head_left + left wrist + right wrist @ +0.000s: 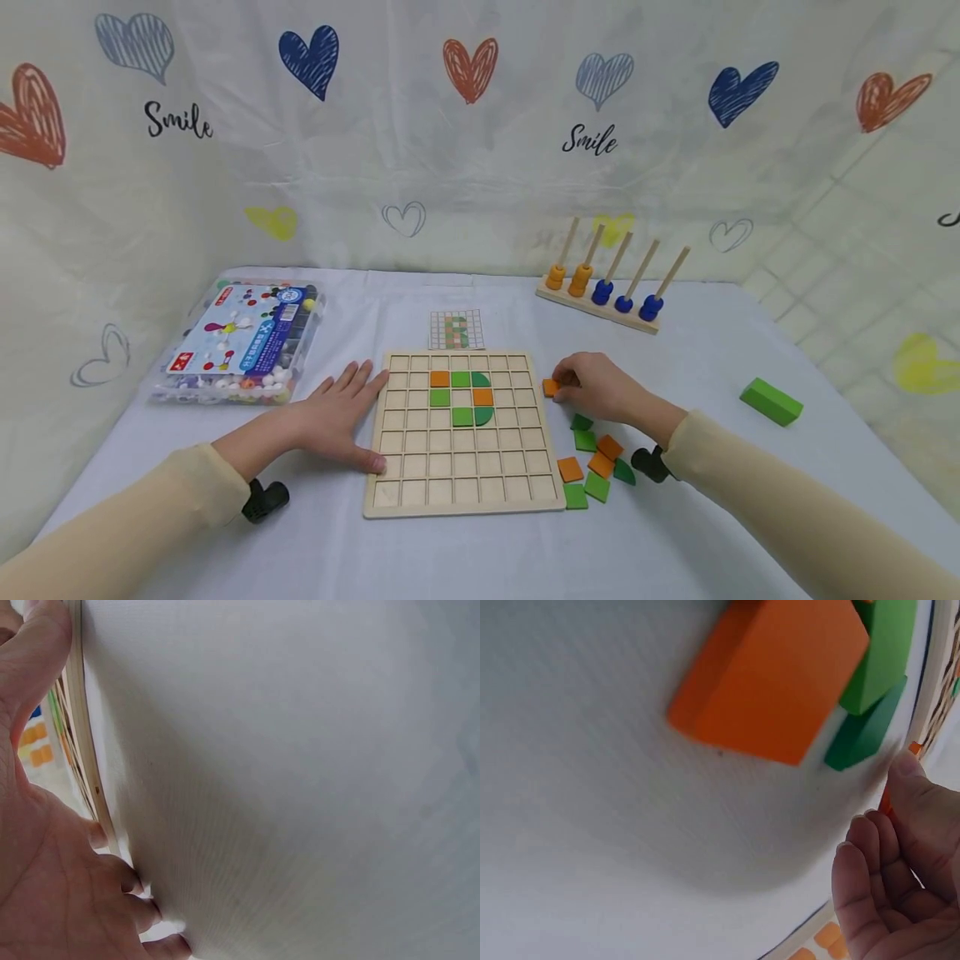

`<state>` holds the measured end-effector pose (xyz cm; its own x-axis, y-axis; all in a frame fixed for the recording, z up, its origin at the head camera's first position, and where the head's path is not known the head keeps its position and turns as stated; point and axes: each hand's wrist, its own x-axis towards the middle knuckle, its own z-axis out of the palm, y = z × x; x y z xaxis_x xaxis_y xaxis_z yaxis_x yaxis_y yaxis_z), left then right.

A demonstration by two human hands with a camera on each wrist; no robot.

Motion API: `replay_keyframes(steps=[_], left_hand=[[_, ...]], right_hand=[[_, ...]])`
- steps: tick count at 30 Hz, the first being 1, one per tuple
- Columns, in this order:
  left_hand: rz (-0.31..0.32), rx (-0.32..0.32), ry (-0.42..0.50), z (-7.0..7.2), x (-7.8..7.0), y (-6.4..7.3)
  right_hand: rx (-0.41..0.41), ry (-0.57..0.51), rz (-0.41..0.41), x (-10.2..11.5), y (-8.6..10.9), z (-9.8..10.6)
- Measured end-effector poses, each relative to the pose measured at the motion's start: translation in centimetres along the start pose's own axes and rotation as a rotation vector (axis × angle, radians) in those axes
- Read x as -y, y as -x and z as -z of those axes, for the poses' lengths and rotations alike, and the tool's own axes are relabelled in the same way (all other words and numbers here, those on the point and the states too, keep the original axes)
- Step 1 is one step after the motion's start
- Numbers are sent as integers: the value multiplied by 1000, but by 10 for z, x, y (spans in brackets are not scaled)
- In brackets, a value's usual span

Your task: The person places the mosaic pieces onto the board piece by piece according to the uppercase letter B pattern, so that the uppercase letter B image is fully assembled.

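Note:
A wooden grid board [480,465] lies on the white table, with several green and orange tiles set in its upper cells. My left hand [330,423] rests at the board's left edge, fingers spread and thumb touching the rim; the left wrist view shows this hand [52,877] along the wooden side. Beyond the right edge, my right hand [600,387] pinches an orange square tile [551,388] between thumb and fingers. In the right wrist view, the fingers partly hide that tile [886,801]. Loose tiles [597,486], green and orange, lie beside the board's lower right.
A small pattern card [457,328] lies behind the board. At the back right stands a peg abacus [600,307] with orange and blue beads. A clear plastic box [240,333] of coloured pieces sits at the left, and a green block [771,402] at the far right.

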<state>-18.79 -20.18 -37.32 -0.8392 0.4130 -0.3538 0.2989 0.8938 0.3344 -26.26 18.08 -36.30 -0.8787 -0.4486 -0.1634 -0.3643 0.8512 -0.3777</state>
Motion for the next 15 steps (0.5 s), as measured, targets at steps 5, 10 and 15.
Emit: replay_keyframes(steps=[5, 10, 15], left_hand=[[-3, 1, 0, 1, 0, 0], [-5, 3, -3, 2, 0, 1], [-7, 3, 5, 1, 0, 1]], right_hand=[[-27, -11, -17, 11, 0, 5], [-20, -43, 1, 36, -5, 1], [10, -49, 75, 68, -14, -12]])
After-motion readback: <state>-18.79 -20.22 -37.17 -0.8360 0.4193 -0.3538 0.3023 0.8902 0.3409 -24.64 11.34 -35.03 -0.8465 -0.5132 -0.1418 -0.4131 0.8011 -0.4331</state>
